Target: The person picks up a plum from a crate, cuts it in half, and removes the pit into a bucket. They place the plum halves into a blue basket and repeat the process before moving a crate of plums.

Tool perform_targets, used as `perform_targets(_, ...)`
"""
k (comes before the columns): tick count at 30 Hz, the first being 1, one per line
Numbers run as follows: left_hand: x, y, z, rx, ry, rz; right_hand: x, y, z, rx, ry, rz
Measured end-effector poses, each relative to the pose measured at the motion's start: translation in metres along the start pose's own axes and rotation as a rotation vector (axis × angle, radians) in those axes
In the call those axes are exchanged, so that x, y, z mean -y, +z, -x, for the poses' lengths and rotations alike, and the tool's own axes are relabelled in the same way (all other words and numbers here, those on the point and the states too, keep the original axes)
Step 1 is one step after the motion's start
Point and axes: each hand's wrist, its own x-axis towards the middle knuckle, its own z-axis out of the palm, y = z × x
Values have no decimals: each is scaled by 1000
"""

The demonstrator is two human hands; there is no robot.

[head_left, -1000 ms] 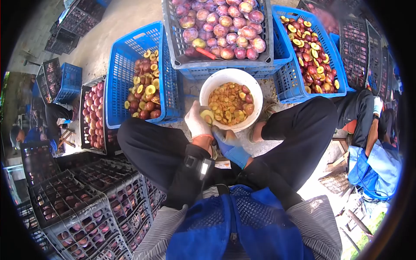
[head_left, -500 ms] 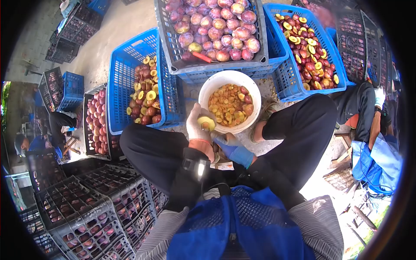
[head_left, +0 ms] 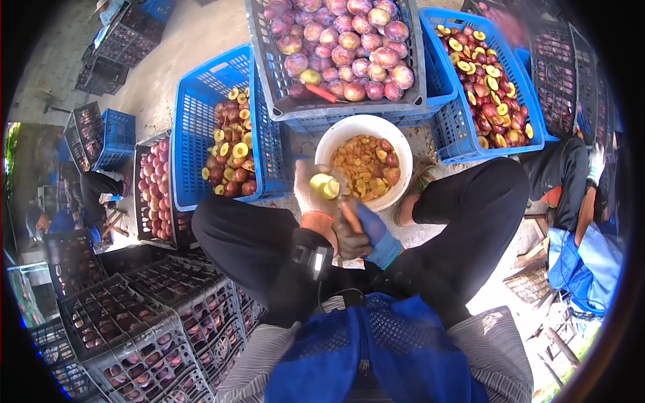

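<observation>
Near the bucket (head_left: 325, 144), the left hand (head_left: 308, 193) pinches a cut plum (head_left: 325, 186); the right hand (head_left: 355, 240) clasps a handle (head_left: 351, 217), perhaps. Beyond the bucket, plums (head_left: 349, 40) sit whole, halves (head_left: 489, 84) rightward.

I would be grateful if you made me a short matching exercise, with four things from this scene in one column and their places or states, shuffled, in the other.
Things:
1. Left hand
2. Right hand
3. Red object
4. White bucket

Places or states:
A. Lying on whole fruit in the dark crate
B. Holding a mass of cut fruit pieces
C. Closed around an orange-brown handle
D. Holding a yellow-fleshed fruit beside the bucket

Right pairs: 1-D, 2-C, 3-A, 4-B
</observation>
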Motion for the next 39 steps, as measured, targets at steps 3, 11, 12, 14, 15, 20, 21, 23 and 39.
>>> perform_targets(3,-11,9,1,-307,168,-76,8,-22,-14,-469,-155,-137)
perform_targets(11,-104,18,-1,-533,853,-632,13,-17,3,-960,-493,196)
perform_targets(12,-115,25,0,-587,973,-797,18,-19,6,-994,-522,125)
perform_targets(14,-142,32,5,-1004,801,-1817,25,-17,17,-1013,-576,115)
perform_targets(15,-143,29,1,-1021,931,-1936,31,-9,23,-1017,-589,144)
perform_targets(20,-74,66,-19,112,774,-1966,45,0,34,-984,-634,95)
perform_targets(21,-48,63,-32,180,559,-2018,48,3,34,-1008,-654,96)
perform_targets(23,1,54,-71,400,117,-2326,54,14,36,-1058,-699,97)
perform_targets(39,100,-4,-105,534,140,-1911,50,15,36,-1097,-671,188)
